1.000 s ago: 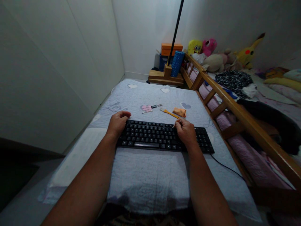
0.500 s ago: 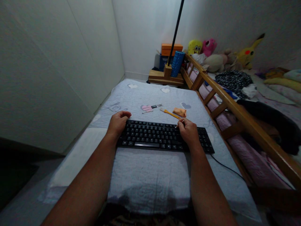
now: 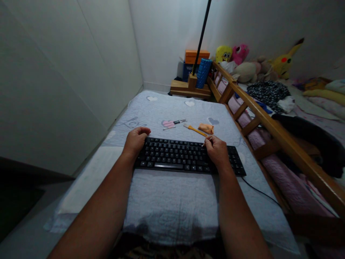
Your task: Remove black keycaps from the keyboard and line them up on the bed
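A black keyboard (image 3: 172, 153) lies flat on the blue-grey cover in front of me, its cable leaving from the right. My left hand (image 3: 134, 143) grips the keyboard's left end, thumb near the top corner. Over the keys toward the right, my right hand (image 3: 216, 149) pinches a thin pale stick (image 3: 204, 145) that looks like a cotton swab, its tip near the top row. Just beyond the keyboard are a yellow-handled brush (image 3: 198, 130), a small crumpled orange cloth (image 3: 206, 128), another thin swab-like stick (image 3: 169, 128) and a slim tool with a black section (image 3: 176, 122).
A wooden bed rail (image 3: 258, 118) runs along the right, with clothes and plush toys behind it. The cable (image 3: 261, 192) trails toward it. A pale folded sheet (image 3: 86, 180) lies left. Farther off are a wooden stand (image 3: 185, 88) and a blue roller (image 3: 203, 73).
My right hand has shifted very slightly over the keys, still pinching the swab. The left hand and the keyboard stay in place.
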